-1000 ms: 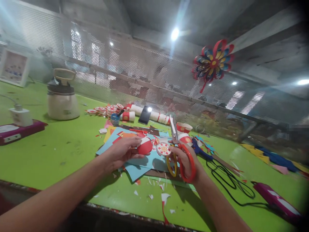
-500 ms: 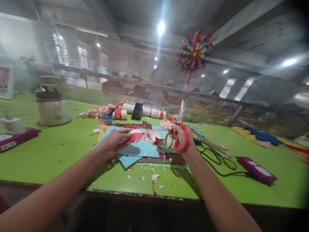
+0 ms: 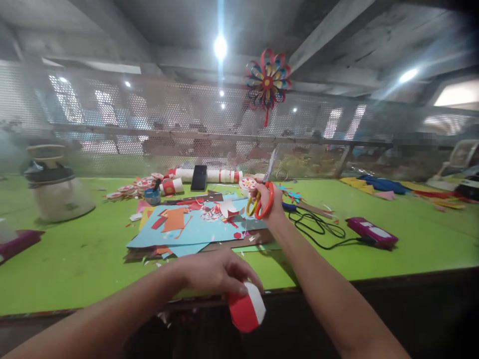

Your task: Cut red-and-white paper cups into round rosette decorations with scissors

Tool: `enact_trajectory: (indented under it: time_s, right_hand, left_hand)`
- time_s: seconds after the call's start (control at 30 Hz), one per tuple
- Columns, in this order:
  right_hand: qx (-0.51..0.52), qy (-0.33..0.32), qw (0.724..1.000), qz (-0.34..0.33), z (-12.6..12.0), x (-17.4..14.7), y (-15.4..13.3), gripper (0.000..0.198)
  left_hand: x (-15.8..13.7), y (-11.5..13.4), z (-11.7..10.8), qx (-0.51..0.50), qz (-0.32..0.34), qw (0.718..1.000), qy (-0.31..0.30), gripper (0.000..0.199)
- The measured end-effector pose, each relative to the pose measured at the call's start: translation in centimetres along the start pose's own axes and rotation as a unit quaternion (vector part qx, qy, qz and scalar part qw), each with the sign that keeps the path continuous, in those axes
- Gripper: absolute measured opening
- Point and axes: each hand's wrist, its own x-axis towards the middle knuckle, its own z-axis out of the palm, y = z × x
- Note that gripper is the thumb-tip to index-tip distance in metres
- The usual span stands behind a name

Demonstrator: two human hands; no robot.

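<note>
Just beyond the table's front edge, my left hand pinches a round red-and-white paper piece between thumb and fingers. My right hand is over the far side of the paper pile, with scissors in it. Their handles are red and yellow, and the blades point up and away. A patterned red-and-white paper disc shows at the fingertips of that same hand. Between the hands lie light blue sheets with an orange paper scrap and many small cuttings on top.
Behind the sheets are a phone, a red-and-white paper roll, a blue jar and several patterned discs. A purple power strip with a black cord sits right. A white container stands left; a paper flower hangs above.
My left hand has moved from over the blue sheets toward me, past the table edge, with the paper piece. My right hand still holds the scissors. The view has turned right.
</note>
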Motion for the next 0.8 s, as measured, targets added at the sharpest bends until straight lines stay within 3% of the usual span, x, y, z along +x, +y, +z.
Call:
enact_trajectory:
  time_s: [0.17,0.27,0.37,0.47,0.67,0.73,0.8]
  right_hand:
    - [0.003,-0.02,1.0,0.013,0.3,-0.5,0.8,0.03]
    - [-0.002,-0.038,0.999,0.018,0.5,-0.9,1.1,0.03]
    - [-0.006,-0.059,0.998,0.022,0.6,-1.2,1.4,0.029]
    - [-0.006,-0.081,0.996,0.02,0.6,-1.3,1.8,0.028]
    - [-0.009,-0.122,0.992,-0.022,0.6,-1.6,2.2,0.022]
    - [-0.012,-0.128,0.991,-0.042,0.5,-1.7,2.0,0.019]
    - [-0.014,-0.128,0.99,-0.057,0.4,-1.7,1.7,0.018]
  left_hand:
    - [2.1,1.7,5.0,0.153,0.077,0.985,-0.015,0.047]
    - [2.5,2.1,5.9,0.077,0.073,0.994,-0.02,0.045]
    - [3.1,1.2,5.0,-0.078,0.003,0.997,0.028,0.037]
    - [3.4,0.3,3.7,-0.181,-0.012,0.983,0.038,0.03]
    - [1.6,0.5,0.5,-0.183,0.022,0.983,0.009,0.032]
    - [0.6,0.2,-1.4,-0.208,0.051,0.975,0.051,0.033]
    - [-0.2,-0.4,-3.5,-0.243,0.055,0.959,0.135,0.033]
